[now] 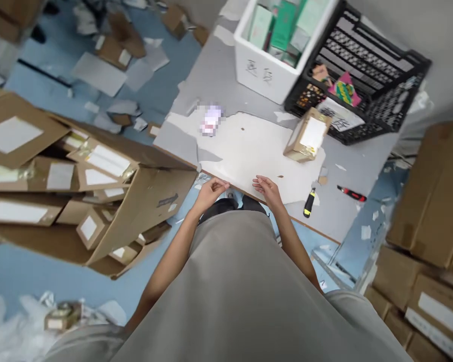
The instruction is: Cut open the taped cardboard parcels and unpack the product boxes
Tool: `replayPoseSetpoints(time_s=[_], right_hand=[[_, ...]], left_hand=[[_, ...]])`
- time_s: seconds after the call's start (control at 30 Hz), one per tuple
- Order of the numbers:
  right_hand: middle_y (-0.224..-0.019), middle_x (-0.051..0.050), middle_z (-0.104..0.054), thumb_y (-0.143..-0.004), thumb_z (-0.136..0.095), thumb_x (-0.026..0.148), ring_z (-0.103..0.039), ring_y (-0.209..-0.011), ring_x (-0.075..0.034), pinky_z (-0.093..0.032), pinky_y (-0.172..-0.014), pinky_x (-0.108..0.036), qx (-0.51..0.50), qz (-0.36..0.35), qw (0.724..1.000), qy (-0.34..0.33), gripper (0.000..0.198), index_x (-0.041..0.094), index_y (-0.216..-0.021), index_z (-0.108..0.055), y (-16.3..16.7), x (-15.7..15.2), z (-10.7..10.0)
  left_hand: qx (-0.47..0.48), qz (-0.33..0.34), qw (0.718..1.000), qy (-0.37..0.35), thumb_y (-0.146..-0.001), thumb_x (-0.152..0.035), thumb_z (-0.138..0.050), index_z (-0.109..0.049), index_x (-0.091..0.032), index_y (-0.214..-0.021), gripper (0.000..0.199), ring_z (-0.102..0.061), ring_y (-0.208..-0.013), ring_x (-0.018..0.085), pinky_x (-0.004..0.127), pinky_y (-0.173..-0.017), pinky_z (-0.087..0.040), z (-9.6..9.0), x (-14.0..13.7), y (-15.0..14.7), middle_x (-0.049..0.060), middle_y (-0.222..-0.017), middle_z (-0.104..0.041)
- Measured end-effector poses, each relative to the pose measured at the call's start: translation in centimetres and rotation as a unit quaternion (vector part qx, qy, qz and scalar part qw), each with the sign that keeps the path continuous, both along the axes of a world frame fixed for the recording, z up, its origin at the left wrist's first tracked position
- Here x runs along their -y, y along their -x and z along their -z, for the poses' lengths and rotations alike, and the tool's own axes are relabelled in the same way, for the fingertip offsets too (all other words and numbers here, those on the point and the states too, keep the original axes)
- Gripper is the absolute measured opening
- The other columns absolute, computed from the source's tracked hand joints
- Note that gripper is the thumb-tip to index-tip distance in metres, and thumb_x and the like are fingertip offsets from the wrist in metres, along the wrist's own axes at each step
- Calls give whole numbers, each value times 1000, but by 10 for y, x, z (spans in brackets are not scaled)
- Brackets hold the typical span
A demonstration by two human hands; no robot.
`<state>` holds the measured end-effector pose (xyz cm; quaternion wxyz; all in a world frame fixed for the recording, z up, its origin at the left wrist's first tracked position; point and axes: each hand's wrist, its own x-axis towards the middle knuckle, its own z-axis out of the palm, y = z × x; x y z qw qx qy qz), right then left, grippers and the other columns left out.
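My left hand is at the near edge of the work table, its fingers loosely bent and pointing right, with nothing visible in them. Across a small gap, my right hand has its fingers apart and holds nothing. Beyond the hands, a white sheet covers part of the tabletop. A small taped carton with a white label lies at the sheet's right side. Right of my right hand are a yellow-and-black utility knife and a red-and-black one.
A white bin with green and pale boxes stands at the back, beside a black crate holding small packets. A blurred phone-like object lies left. A big open carton full of boxes stands left; stacked cartons rise right.
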<state>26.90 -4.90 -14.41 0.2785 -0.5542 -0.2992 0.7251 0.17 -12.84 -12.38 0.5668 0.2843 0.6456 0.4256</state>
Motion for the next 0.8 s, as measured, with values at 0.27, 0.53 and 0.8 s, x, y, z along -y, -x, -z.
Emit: replayPoseSetpoints(time_s=[0.27, 0.53, 0.8], right_hand=[[-128, -9, -89, -84, -95, 58, -84, -113, -24, -65, -109, -40, 17, -160, 987, 1, 48, 26, -118, -84, 72, -72, 5], [-126, -8, -89, -86, -96, 60, -83, -112, -24, -65, -105, -39, -13, -337, 941, -40, 47, 28, -118, -86, 205, -37, -11], [-144, -12, -82, -86, -93, 74, -77, -132, -31, -63, -117, -45, 32, -453, 875, -166, 66, 27, -131, -82, 377, 62, 14]], left_hand=[[-40, -259, 965, 30, -71, -89, -97, -71, -24, -91, 73, -81, -119, 34, 56, -120, -61, -11, 101, 33, 16, -118, -87], [-42, -451, 891, 26, -64, -86, -100, -67, -25, -89, 73, -81, -124, 36, 58, -121, -60, 9, 201, 81, 15, -111, -87], [-27, -492, 870, -2, -74, -84, -94, -74, -24, -98, 67, -82, -124, 35, 54, -119, -61, 31, 284, 198, 15, -123, -88]])
